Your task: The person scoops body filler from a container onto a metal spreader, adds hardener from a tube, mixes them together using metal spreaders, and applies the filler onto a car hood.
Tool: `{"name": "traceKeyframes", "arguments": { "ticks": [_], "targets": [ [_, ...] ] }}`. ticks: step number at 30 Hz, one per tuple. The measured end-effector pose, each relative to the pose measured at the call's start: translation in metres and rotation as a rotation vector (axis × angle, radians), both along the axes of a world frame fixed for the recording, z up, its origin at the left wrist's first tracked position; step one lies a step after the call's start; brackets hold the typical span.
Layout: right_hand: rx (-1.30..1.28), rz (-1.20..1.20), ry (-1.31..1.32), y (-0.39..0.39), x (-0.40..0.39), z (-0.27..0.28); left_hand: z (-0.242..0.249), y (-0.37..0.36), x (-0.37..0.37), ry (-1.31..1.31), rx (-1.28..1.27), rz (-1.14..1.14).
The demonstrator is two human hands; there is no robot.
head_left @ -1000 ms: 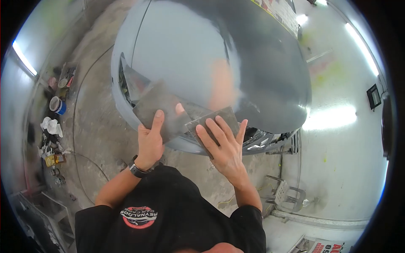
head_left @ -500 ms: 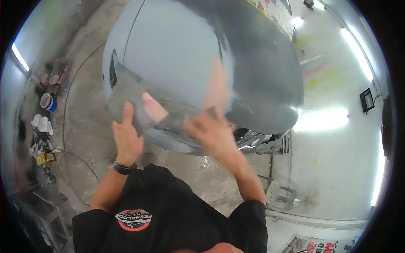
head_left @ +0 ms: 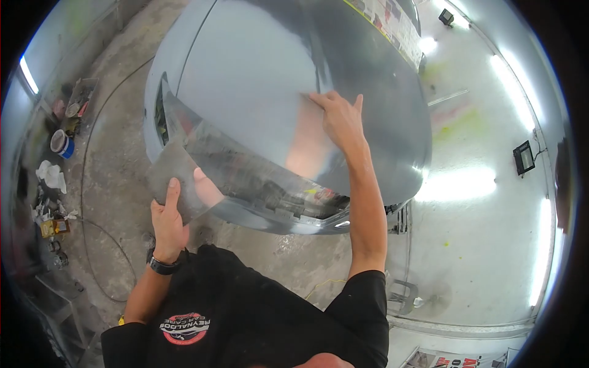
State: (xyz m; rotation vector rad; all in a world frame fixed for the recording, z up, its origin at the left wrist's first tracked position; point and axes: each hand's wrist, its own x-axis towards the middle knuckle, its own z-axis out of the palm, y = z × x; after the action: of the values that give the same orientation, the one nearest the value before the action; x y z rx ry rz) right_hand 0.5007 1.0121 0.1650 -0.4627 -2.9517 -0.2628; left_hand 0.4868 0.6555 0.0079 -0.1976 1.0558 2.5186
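Note:
Thumb on top, my left hand (head_left: pixel 169 224) grips a thin grey sheet (head_left: pixel 175 172) in front of the headlight area. A pink putty-like patch (head_left: pixel 207 187) lies near the sheet's right corner. My right hand (head_left: pixel 343 122) reaches over the car hood (head_left: pixel 245 67), its fingertips bent down at the surface and one finger sticking up. What these fingers pinch is hidden or too thin to make out. Directly below the fingertips, a broad pinkish smear (head_left: pixel 307 144) runs down the hood toward its front edge.
Masking paper (head_left: pixel 386 21) covers the windshield area. On the left floor stand a blue-and-white bucket (head_left: pixel 62 144), crumpled white material (head_left: pixel 51 176) and a yellow box (head_left: pixel 55 228). A dark hose (head_left: pixel 86 159) curves across the concrete. A bright wall (head_left: pixel 460 227) stands at right.
My right hand has moved up and right, from near the hood's front edge to the smear's upper end. My left hand has shifted slightly down and left with the sheet.

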Motion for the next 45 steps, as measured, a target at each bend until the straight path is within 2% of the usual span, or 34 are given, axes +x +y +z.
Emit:
{"name": "traceKeyframes", "arguments": {
  "ticks": [9, 18, 20, 22, 24, 30, 33, 38, 42, 45],
  "targets": [
    [0.073, 0.065, -0.001, -0.007, 0.018, -0.017, -0.007, -0.001, -0.006, -0.009, -0.003, -0.072],
    [0.168, 0.040, 0.025, -0.060, 0.077, -0.069, -0.009, 0.004, -0.011, -0.072, -0.057, -0.114],
    [0.191, 0.033, 0.048, -0.073, 0.088, -0.081, -0.022, 0.003, -0.010, 0.095, -0.163, -0.096],
    [0.191, -0.001, 0.073, -0.083, 0.097, -0.097, -0.022, 0.002, -0.010, 0.117, -0.150, -0.106],
    [0.211, -0.019, 0.099, -0.091, 0.106, -0.110, -0.012, 0.003, -0.013, -0.004, -0.018, -0.144],
    [0.198, -0.062, 0.123, -0.111, 0.135, -0.138, -0.004, 0.008, -0.009, 0.043, -0.014, -0.140],
    [0.140, -0.099, 0.090, -0.107, 0.145, -0.128, -0.006, 0.007, -0.008, 0.014, -0.019, -0.136],
    [0.119, 0.042, 0.283, -0.043, 0.096, -0.043, -0.017, 0.003, -0.009, -0.027, -0.022, -0.112],
    [0.067, 0.123, 0.150, 0.006, 0.038, -0.005, -0.002, 0.009, -0.003, -0.042, -0.053, -0.085],
    [0.117, 0.178, 0.070, 0.035, 0.015, 0.001, -0.024, 0.008, 0.000, -0.059, -0.068, -0.065]
  ]
}}
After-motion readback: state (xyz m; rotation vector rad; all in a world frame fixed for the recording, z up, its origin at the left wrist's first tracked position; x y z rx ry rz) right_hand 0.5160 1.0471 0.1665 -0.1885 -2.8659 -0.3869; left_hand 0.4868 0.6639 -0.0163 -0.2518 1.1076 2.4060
